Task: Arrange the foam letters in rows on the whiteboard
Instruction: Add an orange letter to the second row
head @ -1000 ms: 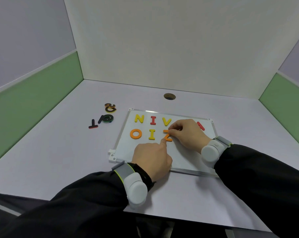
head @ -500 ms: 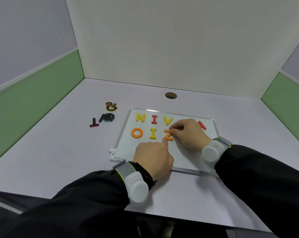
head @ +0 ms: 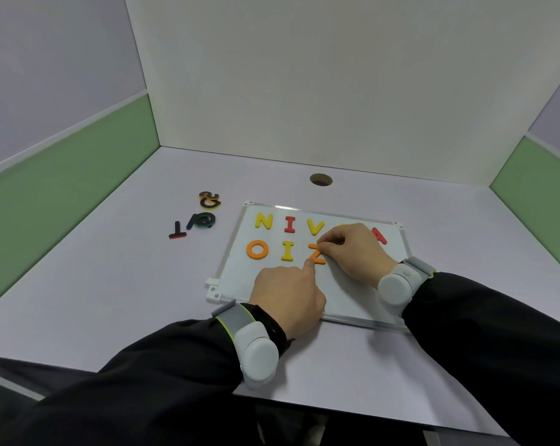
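I am squaring up the Z (head: 317, 254), third in the second row on the whiteboard (head: 240, 275), which lies flat on the desk (head: 111, 300) in front of me. My left hand (head: 288, 292) is mostly curled, with the index finger stretched out and its tip pressing the Z's lower stroke; my right hand (head: 352, 249) has its fingertips drawn together on the Z's top bar, pinching or nudging it, though I cannot tell whether it truly grips the foam or only pushes on it. The top row reads N (head: 264, 220), a red I (head: 289, 224), V (head: 314, 226), then something hidden under my right hand, then A (head: 380, 236) partly showing past my knuckles. The second row has O (head: 257, 249), a yellow I (head: 287, 251) and the Z. So I judge the work to be a bit over half done: off the board to the left, a T (head: 177, 230) and two small heaps of letters (head: 206, 210) lie face down on the desk, dark backs up. Next I should let go once the Z sits level with the O, then reach left across the desk for a loose piece, turn it colour side up, and set it just right of the Z.
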Demonstrator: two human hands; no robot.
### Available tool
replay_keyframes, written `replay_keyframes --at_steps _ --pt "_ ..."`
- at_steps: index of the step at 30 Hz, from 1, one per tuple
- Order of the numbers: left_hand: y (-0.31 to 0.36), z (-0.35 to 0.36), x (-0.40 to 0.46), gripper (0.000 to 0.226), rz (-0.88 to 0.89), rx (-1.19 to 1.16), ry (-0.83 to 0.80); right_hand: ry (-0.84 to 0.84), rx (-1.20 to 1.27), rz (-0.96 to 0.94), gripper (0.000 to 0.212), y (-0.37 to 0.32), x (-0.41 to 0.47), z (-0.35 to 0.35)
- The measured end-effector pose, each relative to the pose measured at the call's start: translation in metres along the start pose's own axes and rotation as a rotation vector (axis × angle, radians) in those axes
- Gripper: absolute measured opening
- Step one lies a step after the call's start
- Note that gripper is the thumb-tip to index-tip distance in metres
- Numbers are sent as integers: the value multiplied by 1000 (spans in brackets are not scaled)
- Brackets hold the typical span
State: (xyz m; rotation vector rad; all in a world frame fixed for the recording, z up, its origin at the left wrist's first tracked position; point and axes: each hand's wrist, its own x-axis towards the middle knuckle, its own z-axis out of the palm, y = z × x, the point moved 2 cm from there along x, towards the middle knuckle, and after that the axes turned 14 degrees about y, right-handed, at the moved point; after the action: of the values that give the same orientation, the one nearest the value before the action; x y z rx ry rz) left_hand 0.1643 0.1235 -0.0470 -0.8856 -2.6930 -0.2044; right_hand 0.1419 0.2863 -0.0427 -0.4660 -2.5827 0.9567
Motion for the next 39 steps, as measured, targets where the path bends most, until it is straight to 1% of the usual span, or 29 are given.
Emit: replay_keyframes --at_steps 12,17,21,24,29,31,35,39 --pt "0 -3 0 56 3 -8 -14 -5 -3 16 17 1 1 0" --pt "-1 -2 0 54 14 -6 -23 7 12 37 21 1 2 -2" --pt "-3 -4 0 48 27 -11 -30 21 -9 39 20 -2 3 -4" --pt "-6 -5 -1 43 42 -11 -28 55 19 44 19 -6 4 -6" --pt "-14 -6 0 19 53 -26 -2 110 80 51 20 -14 8 -4" --pt "-20 -7 1 13 44 -36 11 117 92 49 20 -17 9 -4" --pt "-40 -11 5 15 0 -13 25 115 121 32 19 -30 13 3" --pt "-61 -14 9 12 -52 -5 52 89 139 4 19 -47 16 19"
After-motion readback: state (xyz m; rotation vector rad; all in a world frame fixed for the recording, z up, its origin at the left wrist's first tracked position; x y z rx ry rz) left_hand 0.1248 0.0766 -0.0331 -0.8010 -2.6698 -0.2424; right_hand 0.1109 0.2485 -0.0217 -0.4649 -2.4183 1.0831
